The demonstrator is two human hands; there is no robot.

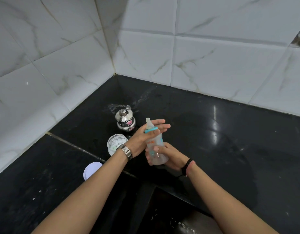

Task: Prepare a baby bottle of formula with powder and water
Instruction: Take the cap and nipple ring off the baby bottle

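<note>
A clear baby bottle point(156, 146) with a teal collar and a silicone teat on top is held upright above the black counter. My right hand point(167, 156) is wrapped around its lower body from the right. My left hand point(146, 137) lies against the upper part near the collar, fingers stretched out flat behind the bottle. The bottle looks cloudy inside. An open round tub of white powder point(115, 142) stands just left of my left wrist. A small lidded steel pot point(124, 119) stands behind it.
A white round lid point(92, 170) lies on the counter to the left, partly under my left forearm. The black stone counter point(230, 149) meets tiled walls at a corner behind the pot. Water is spilled near the pot. A counter edge drops off below my arms.
</note>
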